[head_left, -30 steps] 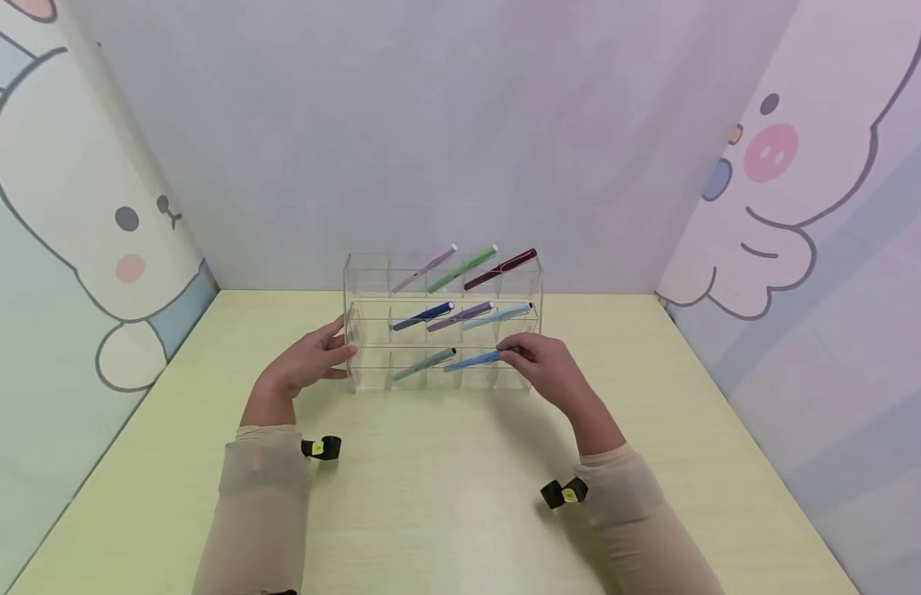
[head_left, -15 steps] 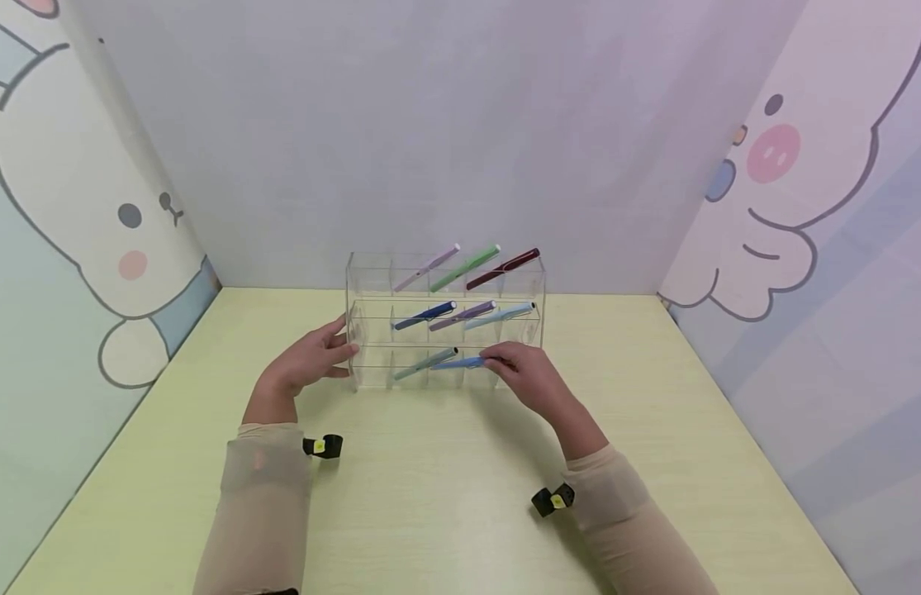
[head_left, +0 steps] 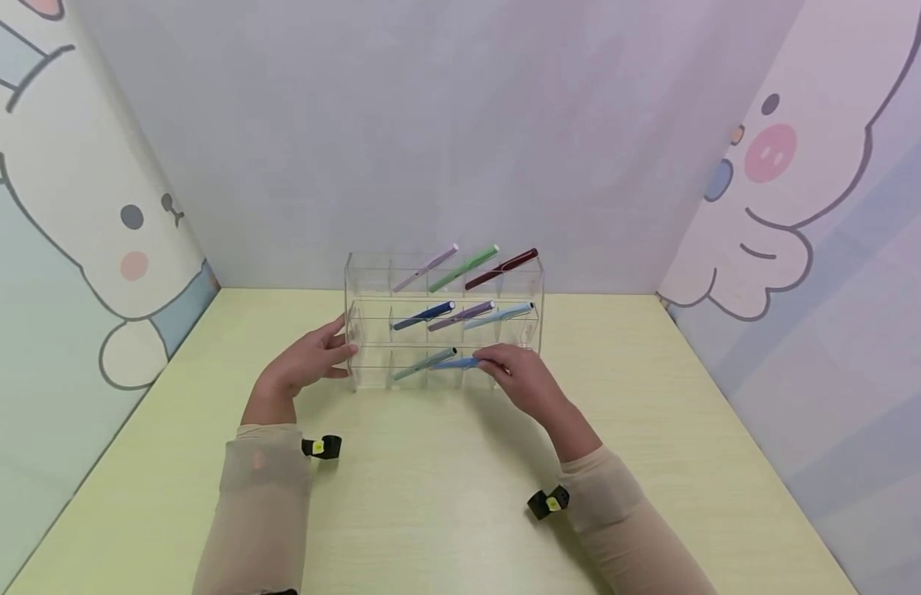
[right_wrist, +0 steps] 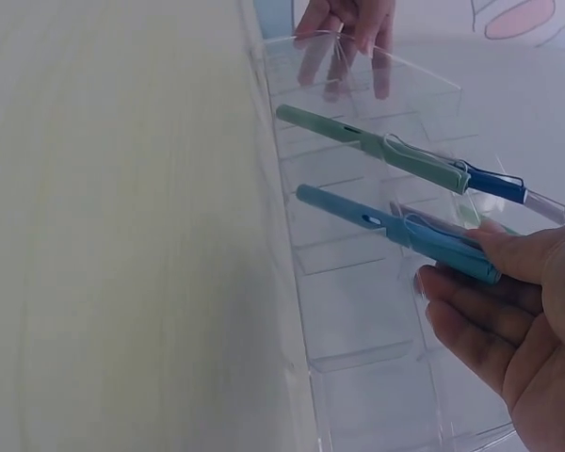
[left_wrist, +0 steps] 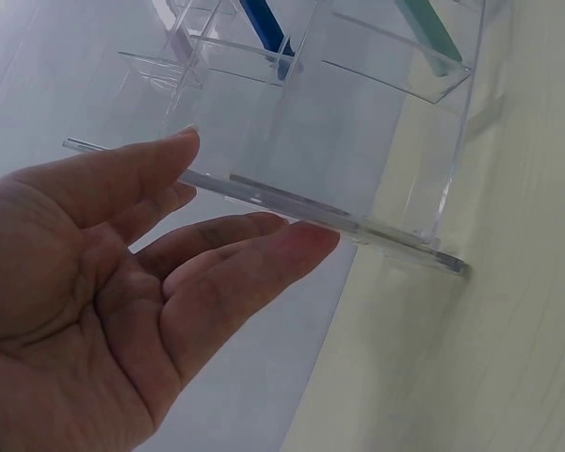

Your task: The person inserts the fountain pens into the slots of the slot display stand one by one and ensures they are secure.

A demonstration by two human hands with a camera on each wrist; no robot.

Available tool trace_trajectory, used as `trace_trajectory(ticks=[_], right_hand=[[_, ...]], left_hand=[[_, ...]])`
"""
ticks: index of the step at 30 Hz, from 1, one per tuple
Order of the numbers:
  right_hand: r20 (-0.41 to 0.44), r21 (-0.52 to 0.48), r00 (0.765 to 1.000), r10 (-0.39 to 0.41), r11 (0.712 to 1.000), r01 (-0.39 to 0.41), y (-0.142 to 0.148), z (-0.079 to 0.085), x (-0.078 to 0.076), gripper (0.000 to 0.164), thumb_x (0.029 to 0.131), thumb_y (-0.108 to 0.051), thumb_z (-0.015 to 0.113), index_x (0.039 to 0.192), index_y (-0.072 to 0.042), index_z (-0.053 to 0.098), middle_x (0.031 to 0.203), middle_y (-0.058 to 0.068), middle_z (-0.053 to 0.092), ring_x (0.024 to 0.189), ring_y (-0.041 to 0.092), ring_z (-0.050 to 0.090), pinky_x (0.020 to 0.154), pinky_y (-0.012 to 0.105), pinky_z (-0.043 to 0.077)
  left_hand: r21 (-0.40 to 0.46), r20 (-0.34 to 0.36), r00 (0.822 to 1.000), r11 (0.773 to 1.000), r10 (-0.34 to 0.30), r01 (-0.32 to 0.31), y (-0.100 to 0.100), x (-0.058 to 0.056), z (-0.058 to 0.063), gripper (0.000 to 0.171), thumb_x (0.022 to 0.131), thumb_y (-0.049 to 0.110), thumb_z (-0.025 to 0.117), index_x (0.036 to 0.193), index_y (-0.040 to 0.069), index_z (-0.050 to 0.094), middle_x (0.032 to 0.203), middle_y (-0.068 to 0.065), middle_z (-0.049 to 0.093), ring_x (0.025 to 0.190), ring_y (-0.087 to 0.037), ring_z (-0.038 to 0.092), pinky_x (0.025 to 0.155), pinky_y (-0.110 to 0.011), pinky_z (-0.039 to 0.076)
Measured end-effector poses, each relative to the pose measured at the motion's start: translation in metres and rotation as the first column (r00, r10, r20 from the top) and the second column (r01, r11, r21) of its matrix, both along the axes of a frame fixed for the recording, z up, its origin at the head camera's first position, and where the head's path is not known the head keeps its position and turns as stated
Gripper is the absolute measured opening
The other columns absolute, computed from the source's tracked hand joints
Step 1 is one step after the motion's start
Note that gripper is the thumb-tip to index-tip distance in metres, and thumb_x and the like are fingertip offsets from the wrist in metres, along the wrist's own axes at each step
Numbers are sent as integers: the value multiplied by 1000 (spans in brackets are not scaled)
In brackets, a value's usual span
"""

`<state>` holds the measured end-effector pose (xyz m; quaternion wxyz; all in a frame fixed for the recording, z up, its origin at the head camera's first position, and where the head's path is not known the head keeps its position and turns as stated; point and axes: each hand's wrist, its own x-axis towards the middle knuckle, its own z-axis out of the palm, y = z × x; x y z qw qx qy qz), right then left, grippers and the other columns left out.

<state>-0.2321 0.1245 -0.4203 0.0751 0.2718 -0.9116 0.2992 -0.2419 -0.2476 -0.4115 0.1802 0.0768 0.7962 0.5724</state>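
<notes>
A clear acrylic pen rack (head_left: 369, 269) with three tiers stands at the far middle of the table. My right hand (head_left: 525, 382) pinches the cap end of a blue pen (right_wrist: 443, 249), which slants at the bottom tier beside a grey-green pen (head_left: 424, 364). Straightish fingers of my left hand (head_left: 306, 364) touch the rack's left side panel (left_wrist: 264, 193). The middle tier bears a dark blue pen (head_left: 423, 316), a purple pen (head_left: 462, 316) and a light blue pen (head_left: 500, 315). Up top lie a lilac pen (head_left: 426, 268), a green pen (head_left: 464, 268) and a dark red pen (head_left: 502, 268).
The pale yellow table (head_left: 423, 487) reaches from my forearms to the back wall (head_left: 445, 149) close behind the rack. Cartoon-printed side walls flank it. A small black camera is strapped at each wrist.
My right hand has moved left along the bottom tier with the blue pen, bringing it up to the grey-green one. The left hand has stayed at the side panel.
</notes>
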Motion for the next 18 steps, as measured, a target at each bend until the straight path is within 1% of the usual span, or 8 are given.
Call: trace_trajectory(ticks=[2,6,9,12,15,18], right_hand=[[-4,5,1000,-7,1000,7,0,-1,1,24,99,-23,59,118,-16,72,115,1,72,103,18,67,86,39,57],[-8,12,1000,-24,1000,24,0,-3,3,25,100,-23,58,120,-15,71,118,2,71,111,22,66,93,42,56],[4,5,999,-32,999,32,1,-4,5,28,100,-26,57,123,-16,70,120,2,70,108,21,67,89,41,57],[24,-29,999,-22,999,23,3,-1,7,32,100,-29,58,127,-15,67,125,3,67,103,20,68,84,39,58],[42,-62,999,-11,998,14,5,6,8,36,100,-32,57,131,-15,64,129,4,65,100,19,68,82,38,59],[40,-71,999,-11,997,13,10,19,7,37,101,-35,55,131,-14,64,129,5,64,100,21,68,84,39,59]], left_hand=[[-1,8,1000,1000,0,0,1,-1,-1,75,103,24,52,159,31,2,160,-19,25,135,-41,45,102,-48,50],[-1,7,1000,1000,-19,19,4,-3,-2,76,103,26,52,158,31,0,160,-19,23,135,-41,45,103,-49,49],[2,5,1000,1000,-27,27,6,-4,-2,76,103,26,53,159,31,0,161,-19,23,135,-42,44,102,-48,49],[-2,1,999,999,-32,32,5,-5,-1,76,103,25,52,159,31,0,160,-19,24,134,-42,45,102,-49,49],[-16,9,1000,1000,-20,20,1,-3,0,78,103,26,53,159,31,-1,161,-20,21,133,-43,46,106,-53,44],[-53,10,1000,999,11,-11,-5,1,2,81,102,32,54,158,35,-5,163,-18,16,129,-44,49,113,-61,31]])
